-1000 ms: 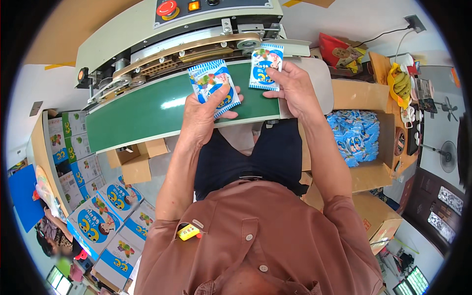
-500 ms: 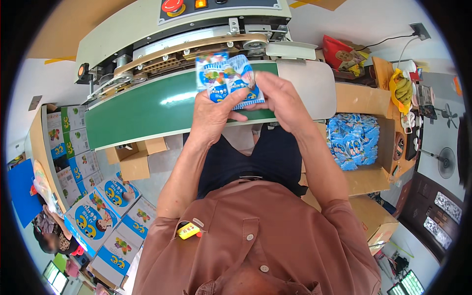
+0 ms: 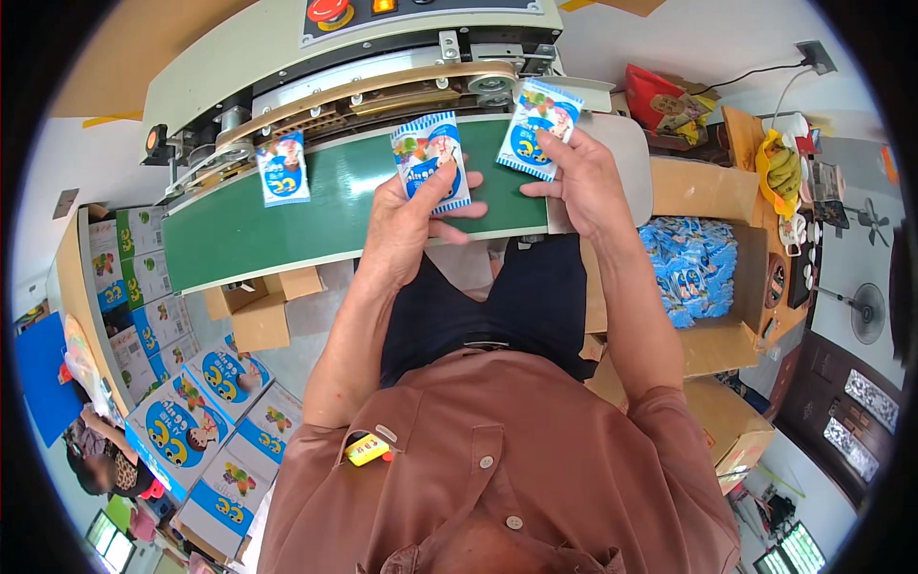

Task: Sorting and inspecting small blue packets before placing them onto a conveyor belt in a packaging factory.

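Observation:
My left hand [image 3: 394, 230] is closed on a small blue-and-white packet [image 3: 413, 148], thumb across its front, above the green conveyor belt [image 3: 234, 239]. To its right, my right hand [image 3: 595, 187] pinches a similar packet [image 3: 537, 115] between thumb and fingers. That packet is tilted, its upper end close to the band sealing machine's [image 3: 368, 53] right end. Farther left, a third packet [image 3: 284, 177] lies on the belt with its top edge at the sealing band, apart from both hands.
An open cardboard box [image 3: 703, 187] full of blue packets [image 3: 687, 273] stands at my right. Printed cartons [image 3: 182, 435] are stacked at lower left, near another person [image 3: 105, 450]. A red stop button [image 3: 330, 11] sits on the machine. Bananas [image 3: 784, 172] lie at far right.
The packets held overlapping between my hands are now apart, one in each hand. My right hand has moved right and outward. The packet behind them has shifted left along the machine.

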Tool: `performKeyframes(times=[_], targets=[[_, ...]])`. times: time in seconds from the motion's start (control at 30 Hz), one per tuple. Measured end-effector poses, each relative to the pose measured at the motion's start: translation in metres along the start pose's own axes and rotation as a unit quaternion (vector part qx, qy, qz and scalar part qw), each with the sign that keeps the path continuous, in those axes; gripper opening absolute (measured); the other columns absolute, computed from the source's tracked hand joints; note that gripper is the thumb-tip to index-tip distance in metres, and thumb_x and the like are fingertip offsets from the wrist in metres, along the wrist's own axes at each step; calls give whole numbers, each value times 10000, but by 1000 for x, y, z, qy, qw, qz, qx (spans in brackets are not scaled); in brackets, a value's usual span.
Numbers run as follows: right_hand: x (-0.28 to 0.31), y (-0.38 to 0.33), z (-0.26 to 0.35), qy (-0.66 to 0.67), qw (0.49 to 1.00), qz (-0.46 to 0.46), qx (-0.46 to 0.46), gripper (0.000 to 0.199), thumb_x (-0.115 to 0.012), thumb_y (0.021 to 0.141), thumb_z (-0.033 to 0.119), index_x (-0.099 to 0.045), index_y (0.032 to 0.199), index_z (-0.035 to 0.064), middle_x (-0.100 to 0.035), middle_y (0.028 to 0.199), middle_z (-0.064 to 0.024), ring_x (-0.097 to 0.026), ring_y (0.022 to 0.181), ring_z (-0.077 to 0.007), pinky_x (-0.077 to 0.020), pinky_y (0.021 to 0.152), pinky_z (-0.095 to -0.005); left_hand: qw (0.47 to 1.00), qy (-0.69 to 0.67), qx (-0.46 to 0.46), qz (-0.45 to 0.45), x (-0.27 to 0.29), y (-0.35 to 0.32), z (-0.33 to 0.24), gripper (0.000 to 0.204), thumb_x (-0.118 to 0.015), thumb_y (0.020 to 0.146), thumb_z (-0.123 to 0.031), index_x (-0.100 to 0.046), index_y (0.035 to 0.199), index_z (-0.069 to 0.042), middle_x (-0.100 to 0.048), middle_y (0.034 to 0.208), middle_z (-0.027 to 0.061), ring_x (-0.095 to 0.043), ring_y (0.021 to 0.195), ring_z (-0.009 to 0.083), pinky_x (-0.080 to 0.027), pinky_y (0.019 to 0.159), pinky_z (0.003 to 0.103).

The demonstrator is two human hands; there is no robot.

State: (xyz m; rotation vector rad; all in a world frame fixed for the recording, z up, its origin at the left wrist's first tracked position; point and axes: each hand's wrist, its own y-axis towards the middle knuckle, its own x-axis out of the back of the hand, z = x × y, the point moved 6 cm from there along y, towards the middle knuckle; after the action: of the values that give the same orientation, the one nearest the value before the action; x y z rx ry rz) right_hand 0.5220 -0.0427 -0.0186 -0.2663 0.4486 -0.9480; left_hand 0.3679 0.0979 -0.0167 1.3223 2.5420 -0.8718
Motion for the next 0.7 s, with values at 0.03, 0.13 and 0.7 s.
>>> performKeyframes(times=[0.03, 0.13, 0.7], targets=[[-4, 4, 0, -15, 1000, 15, -10, 305, -636, 965, 205, -616, 1175, -15, -697, 1043, -84, -705, 871, -138, -634, 626, -282, 1000, 9, 17, 13, 1, -1, 0, 361, -619, 979, -273, -613, 1206, 7, -714, 1061, 164, -730, 744, 217, -588, 541, 262], [-16, 12, 1, -45, 997, 46, -31, 305, -632, 968, 210, -617, 1177, -11, -696, 1049, -88, -700, 879, -138, -631, 632, -289, 998, 25, 50, 37, 3, -3, 2, 347, -624, 979, -262, -620, 1195, 10, -715, 1059, 165, -729, 744, 217, -590, 549, 264], [-45, -23, -13, -124, 973, 197, 3, 280, -619, 980, 187, -630, 1174, -14, -706, 1049, -85, -679, 963, -152, -545, 858, -324, 982, 13, 90, 164, -27, -3, 16, 321, -635, 976, -189, -624, 1183, 56, -706, 1086, 183, -728, 741, 189, -613, 623, 268]])
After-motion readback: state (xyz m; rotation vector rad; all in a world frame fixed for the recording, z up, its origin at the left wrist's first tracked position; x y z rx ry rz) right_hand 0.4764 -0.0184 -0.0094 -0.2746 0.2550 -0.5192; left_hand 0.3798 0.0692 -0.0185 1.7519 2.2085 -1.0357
